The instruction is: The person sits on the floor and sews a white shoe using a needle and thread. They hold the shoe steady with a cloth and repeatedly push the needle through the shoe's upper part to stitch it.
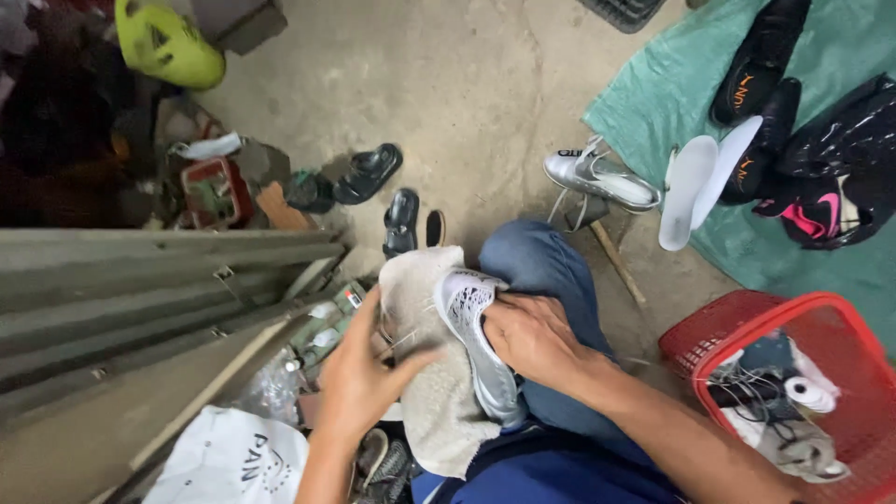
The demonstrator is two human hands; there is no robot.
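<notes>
Silver sneaker (478, 341) lies sole-out on a beige towel (431, 392) across the person's lap, clenched in the grip of the right hand (529, 338) at its middle. Left hand (359, 373), just beside the sneaker, pinches something too small to tell. Beyond the sneaker, its silver mate (599, 177) rests on the concrete floor (467, 84); right of it stands a red basket (737, 327).

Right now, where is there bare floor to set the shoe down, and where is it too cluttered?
Bare concrete floor lies open between the black sandals, the silver shoe and the green cloth. Crowded: the clutter by the red tin, and the red basket beside the right hand. The left hand hovers over glue bottles.
</notes>
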